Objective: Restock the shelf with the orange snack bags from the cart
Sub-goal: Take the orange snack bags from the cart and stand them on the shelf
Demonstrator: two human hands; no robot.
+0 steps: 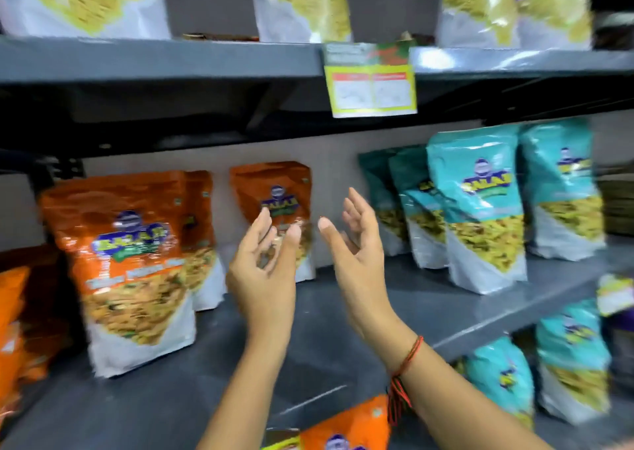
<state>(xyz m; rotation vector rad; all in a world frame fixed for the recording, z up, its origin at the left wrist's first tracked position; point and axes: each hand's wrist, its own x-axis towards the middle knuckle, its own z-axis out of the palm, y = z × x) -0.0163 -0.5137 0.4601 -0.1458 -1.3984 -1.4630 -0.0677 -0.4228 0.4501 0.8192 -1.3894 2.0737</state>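
Note:
Orange snack bags stand on the grey middle shelf: a large one at the front left, another behind it, and one at the back. My left hand is raised in front of the back bag, fingers apart and holding nothing. My right hand, with a red thread at the wrist, is beside it, palm inward and empty. Another orange bag lies at the bottom edge, below my forearms. The view is blurred.
Teal snack bags stand at the right of the same shelf, and more sit on the shelf below. White and purple bags fill the top shelf, where a price tag hangs. Orange packets are at the far left.

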